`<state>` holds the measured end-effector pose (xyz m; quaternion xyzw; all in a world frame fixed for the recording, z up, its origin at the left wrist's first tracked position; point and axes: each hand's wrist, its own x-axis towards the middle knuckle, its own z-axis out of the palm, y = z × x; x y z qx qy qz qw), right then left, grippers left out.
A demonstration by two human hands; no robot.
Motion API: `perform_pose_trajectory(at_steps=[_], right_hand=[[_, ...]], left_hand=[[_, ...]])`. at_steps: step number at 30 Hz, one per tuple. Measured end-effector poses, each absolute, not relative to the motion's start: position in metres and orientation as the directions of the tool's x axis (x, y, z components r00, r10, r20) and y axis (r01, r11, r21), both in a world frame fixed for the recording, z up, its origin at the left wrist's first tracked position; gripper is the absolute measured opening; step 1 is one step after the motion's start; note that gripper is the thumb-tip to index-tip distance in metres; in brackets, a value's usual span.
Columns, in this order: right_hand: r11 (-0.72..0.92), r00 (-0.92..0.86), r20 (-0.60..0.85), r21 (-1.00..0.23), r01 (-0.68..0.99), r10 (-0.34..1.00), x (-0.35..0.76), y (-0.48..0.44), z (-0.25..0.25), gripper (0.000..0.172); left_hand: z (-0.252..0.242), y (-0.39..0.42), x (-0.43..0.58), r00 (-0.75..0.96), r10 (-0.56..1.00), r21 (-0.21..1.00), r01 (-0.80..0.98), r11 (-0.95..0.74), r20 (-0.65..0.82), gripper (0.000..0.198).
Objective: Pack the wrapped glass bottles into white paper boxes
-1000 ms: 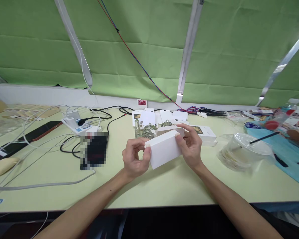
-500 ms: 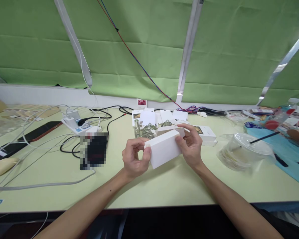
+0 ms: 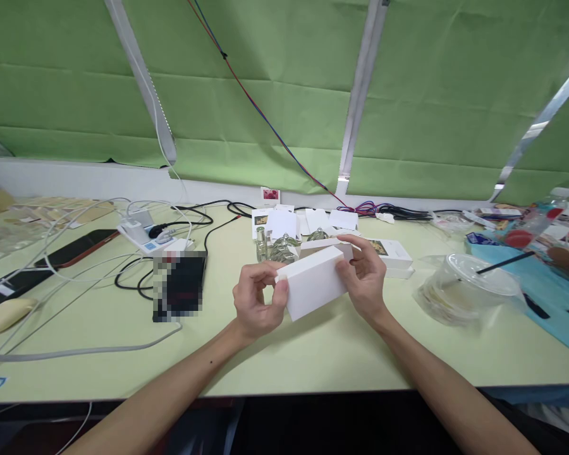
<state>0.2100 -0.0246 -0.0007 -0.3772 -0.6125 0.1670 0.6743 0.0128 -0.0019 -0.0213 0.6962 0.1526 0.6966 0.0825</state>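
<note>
A plain white cardboard box (image 3: 313,284) is held tilted above the table, its right end higher than its left. My left hand (image 3: 260,300) pinches the left end between thumb and fingers. At the other end, my right hand (image 3: 361,275) grips the box with the thumb on the near face and fingers behind. A raised flap or panel (image 3: 323,245) shows at the box's far upper side. Just behind it stand clear glass bottles (image 3: 284,248), partly hidden by the box. To the right lies a white box with a dark printed picture (image 3: 392,254).
White cards and papers (image 3: 282,224) lie behind the bottles. On the left are a power strip (image 3: 146,242), cables and a dark, pixelated device (image 3: 184,287). A lidded plastic cup with a black straw (image 3: 469,281) stands right, beside a light-blue bag (image 3: 550,309).
</note>
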Motion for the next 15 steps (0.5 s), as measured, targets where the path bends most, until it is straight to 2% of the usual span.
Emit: perform_pose_trajectory(at_steps=[10, 15], right_hand=[[0.626, 0.17, 0.654, -0.756, 0.192, 0.738, 0.2101, -0.0238, 0.0039, 0.033], [0.623, 0.138, 0.642, -0.766, 0.161, 0.754, 0.2139, -0.0225, 0.0046, 0.036]], left_hand=[[-0.0203, -0.0031, 0.0126, -0.026, 0.347, 0.348, 0.084, -0.934, 0.937, 0.014], [-0.0185, -0.0044, 0.0129, -0.016, 0.34, 0.34, 0.089, -0.936, 0.94, 0.012]])
